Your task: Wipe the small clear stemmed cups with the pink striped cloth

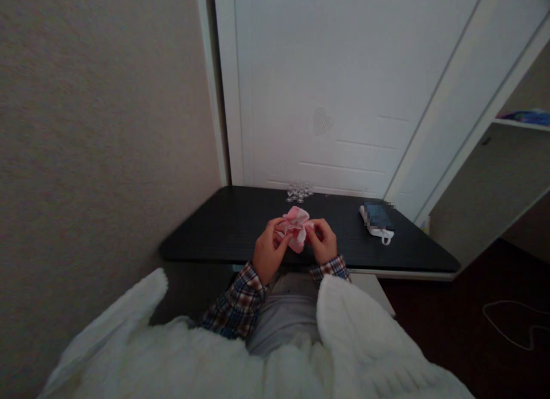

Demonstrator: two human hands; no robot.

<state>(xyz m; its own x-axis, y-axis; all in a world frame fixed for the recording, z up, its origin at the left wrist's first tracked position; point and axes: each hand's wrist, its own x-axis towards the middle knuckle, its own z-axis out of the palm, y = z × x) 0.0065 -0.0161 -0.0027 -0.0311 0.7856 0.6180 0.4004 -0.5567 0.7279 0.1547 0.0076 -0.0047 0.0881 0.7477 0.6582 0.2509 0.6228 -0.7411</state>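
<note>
From afar I see the left hand [267, 251] and right hand [323, 243] pinching crumpled pale-pink fabric [295, 218] between them, near a black tabletop's [215, 227] front edge. Clear little objects [299, 191] cluster beyond; a blurred dark rectangle [378, 215] lies rightward.
</note>
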